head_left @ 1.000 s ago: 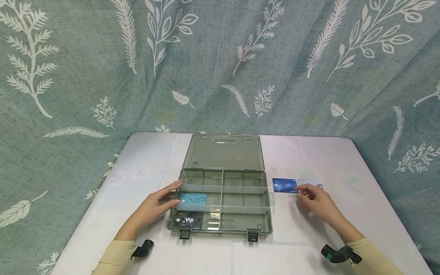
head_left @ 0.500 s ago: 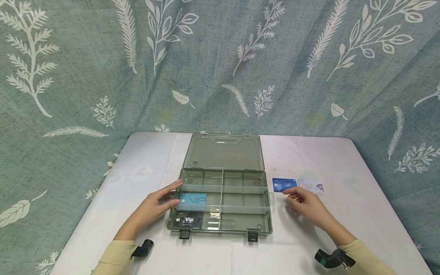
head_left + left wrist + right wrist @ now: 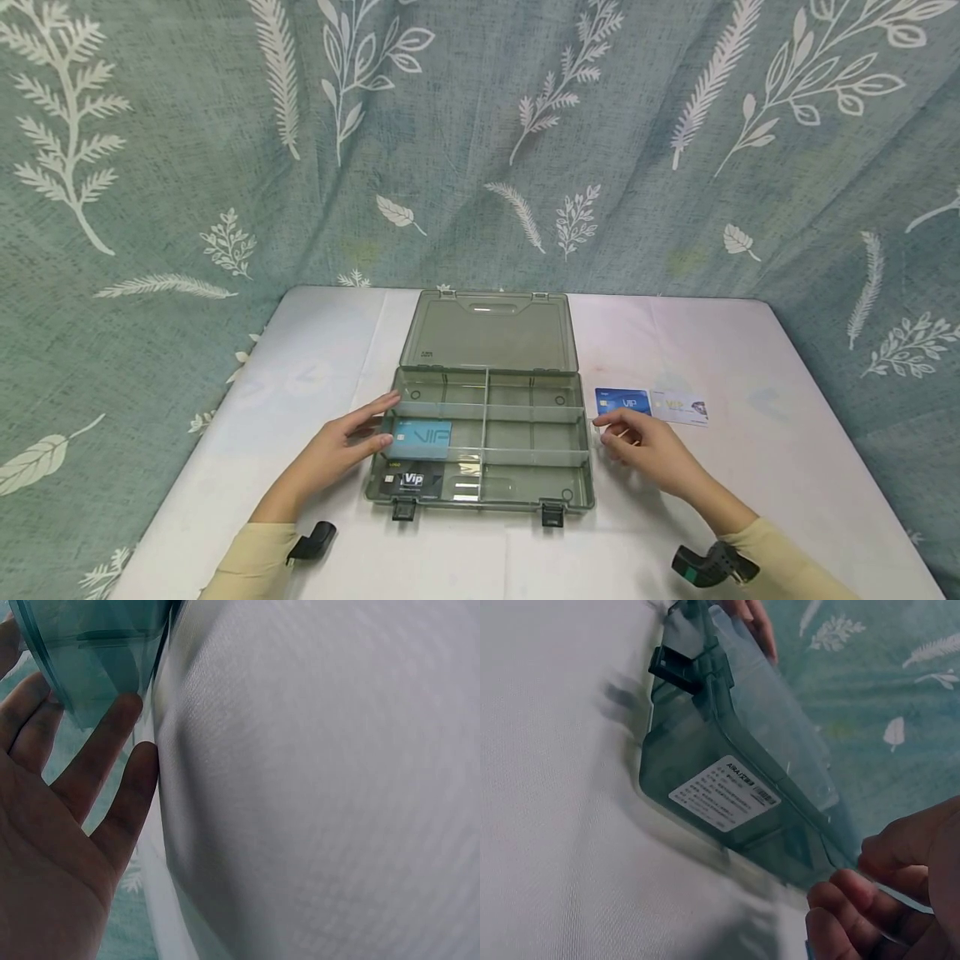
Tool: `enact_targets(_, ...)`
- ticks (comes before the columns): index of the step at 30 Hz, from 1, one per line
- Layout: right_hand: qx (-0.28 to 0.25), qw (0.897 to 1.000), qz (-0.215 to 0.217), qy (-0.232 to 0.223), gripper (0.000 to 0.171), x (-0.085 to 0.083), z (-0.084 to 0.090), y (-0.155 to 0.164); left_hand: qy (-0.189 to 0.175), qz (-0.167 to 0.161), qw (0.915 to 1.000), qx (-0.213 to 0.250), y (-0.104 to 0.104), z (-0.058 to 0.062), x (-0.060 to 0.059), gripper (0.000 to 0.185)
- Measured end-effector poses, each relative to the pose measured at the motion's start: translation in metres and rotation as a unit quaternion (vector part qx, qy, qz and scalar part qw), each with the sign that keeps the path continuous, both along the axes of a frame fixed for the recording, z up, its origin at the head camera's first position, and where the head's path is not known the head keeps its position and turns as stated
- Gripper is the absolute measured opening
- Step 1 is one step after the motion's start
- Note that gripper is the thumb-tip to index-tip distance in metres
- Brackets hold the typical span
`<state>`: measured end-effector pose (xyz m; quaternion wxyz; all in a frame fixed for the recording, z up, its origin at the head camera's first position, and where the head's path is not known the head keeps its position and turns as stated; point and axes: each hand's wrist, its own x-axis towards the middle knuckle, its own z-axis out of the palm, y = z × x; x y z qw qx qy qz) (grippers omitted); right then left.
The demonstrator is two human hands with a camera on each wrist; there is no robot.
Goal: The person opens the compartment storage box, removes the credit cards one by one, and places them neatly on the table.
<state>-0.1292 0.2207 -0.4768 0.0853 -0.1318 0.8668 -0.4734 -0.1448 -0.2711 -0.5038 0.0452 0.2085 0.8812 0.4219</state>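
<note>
An open, clear grey-green divided plastic box point(image 3: 525, 433) stands on the table, its lid folded back. My left hand point(image 3: 337, 446) touches the box's left side with fingers spread. In the left compartments lie a light-blue VIP card point(image 3: 422, 440) and a black Vip card point(image 3: 411, 481). My right hand point(image 3: 652, 454) is beside the box's right wall, fingers loosely bent, with nothing visibly held; whether the fingertips touch the wall cannot be told. Just behind it a dark-blue VIP card point(image 3: 621, 399) lies partly hidden. A white VIP card point(image 3: 678, 407) adjoins that card's right edge.
The white-covered table point(image 3: 450, 558) carries the box near its middle. Two black latches point(image 3: 552, 517) hang at the box's front edge. Its raised lid point(image 3: 491, 333) lies toward the back. A leaf-patterned curtain point(image 3: 465, 150) hangs behind and around the table.
My right hand has moved left, from over the white card, across the dark-blue card's front edge, to the box's right side. Both cards stay on the table. My left hand has not moved.
</note>
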Motion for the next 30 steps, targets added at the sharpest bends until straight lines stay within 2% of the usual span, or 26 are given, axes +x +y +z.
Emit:
enact_targets(6,0.008,1.000,-0.004,-0.010,0.023,-0.001,0.005,-0.007,0.000,0.003,1.0000,-0.005,0.000,0.000,-0.001,0.060)
enact_targets(13,-0.007,1.000,0.027,-0.012,0.025,-0.001,0.013,-0.018,0.005,0.000,1.0000,-0.004,0.000,0.000,-0.001,0.060)
enact_targets(20,-0.002,0.998,0.057,0.012,0.025,-0.003,0.017,-0.028,0.007,-0.001,1.0000,-0.002,-0.001,-0.002,-0.001,0.060)
enact_targets(30,-0.002,0.997,0.074,0.009,0.024,-0.008,0.025,-0.044,-0.001,0.000,1.0000,0.005,-0.001,-0.001,-0.001,0.059)
